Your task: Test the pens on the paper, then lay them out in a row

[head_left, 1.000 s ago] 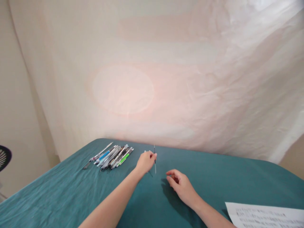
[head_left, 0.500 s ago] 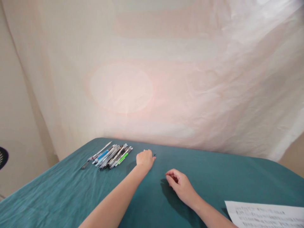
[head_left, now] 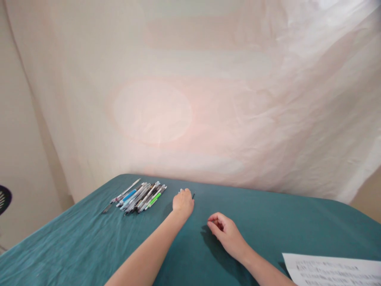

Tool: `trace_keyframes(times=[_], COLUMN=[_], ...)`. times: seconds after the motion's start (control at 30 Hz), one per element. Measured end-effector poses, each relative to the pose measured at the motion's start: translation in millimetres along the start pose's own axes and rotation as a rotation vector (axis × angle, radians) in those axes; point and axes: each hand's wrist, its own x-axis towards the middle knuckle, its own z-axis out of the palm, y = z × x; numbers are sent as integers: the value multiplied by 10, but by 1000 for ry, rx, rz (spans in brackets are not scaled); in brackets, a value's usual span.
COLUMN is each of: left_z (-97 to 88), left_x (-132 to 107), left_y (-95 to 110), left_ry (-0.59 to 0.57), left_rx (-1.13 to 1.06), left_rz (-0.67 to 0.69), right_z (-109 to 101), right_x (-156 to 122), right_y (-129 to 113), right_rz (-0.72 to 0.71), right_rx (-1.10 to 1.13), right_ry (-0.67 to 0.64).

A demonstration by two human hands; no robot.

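Observation:
My left hand point(head_left: 183, 203) rests closed on the teal tablecloth point(head_left: 89, 246), knuckles up, wrapped round a thin pen point(head_left: 193, 196) whose dark tip sticks out to the right of the fingers. A pile of several pens point(head_left: 138, 197) lies on the cloth just to the left of that hand. My right hand point(head_left: 226, 234) hovers a little nearer to me, fingers loosely curled toward the thumb, and I see nothing held in it.
A printed white sheet of paper point(head_left: 330, 270) lies at the bottom right corner of the table. A crumpled pale cloth backdrop point(head_left: 208, 99) hangs behind the table's far edge. Part of a dark round object point(head_left: 4, 198) shows at the left edge.
The pen stood upright in my left hand a second ago; now the hand has lowered onto the cloth with only the tip showing. My right hand has barely moved.

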Motion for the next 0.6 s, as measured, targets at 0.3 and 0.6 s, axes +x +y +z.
trace_keyframes(times=[0.3,0.6], left_z=[-33,-267], left_x=[77,26], left_y=[-18,-344], left_ry=[-40,-28], left_rx=[-24,-61], left_rz=[-1,21], right_z=[2,-6], right_x=[2,25], right_y=[-20,6], right_rz=[9,39], right_rx=[9,34], right_ry=[-3,3])
